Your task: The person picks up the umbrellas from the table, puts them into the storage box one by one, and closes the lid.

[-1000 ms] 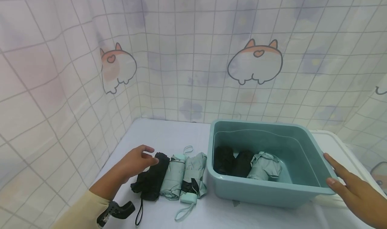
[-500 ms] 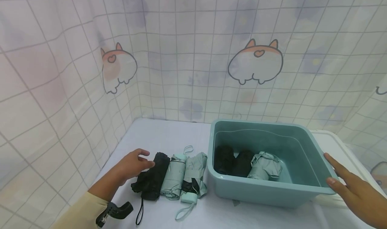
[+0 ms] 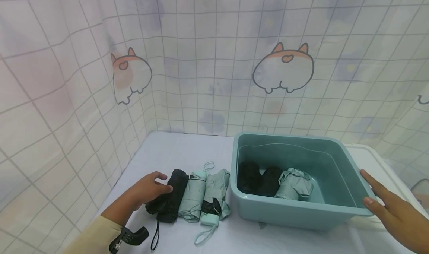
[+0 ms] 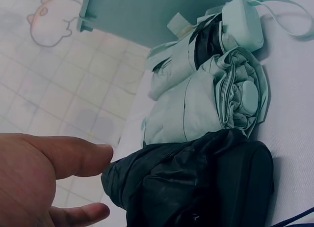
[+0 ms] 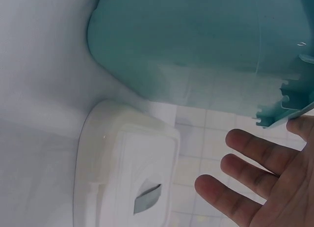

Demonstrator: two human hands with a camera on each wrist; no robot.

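My left hand (image 3: 149, 189) is at the left side of a black folded umbrella (image 3: 177, 194), thumb and fingers apart. In the left wrist view the thumb (image 4: 83, 158) reaches the end of that umbrella's cloth. Beside it lie two pale green folded umbrellas (image 3: 192, 198), one with its capped handle (image 3: 209, 219) toward me. On the right rim of a teal plastic tub (image 3: 301, 205) rests my right hand (image 3: 395, 213). Its fingers (image 5: 255, 151) stretch out, spread below the rim, in the right wrist view. Inside the tub are two dark bundles (image 3: 248, 177) and a pale green folded umbrella (image 3: 295, 183).
A white lidded box (image 5: 142, 158) with a grey tab stands right of the tub, partly behind my right hand in the head view. A white cloth (image 3: 191, 142) covers the table. Checked curtains (image 3: 201, 60) with dog drawings hang behind and at the sides.
My left hand has drawn back slightly, then come down lower beside the black umbrella. The right hand, the tub and the umbrellas stay where they were.
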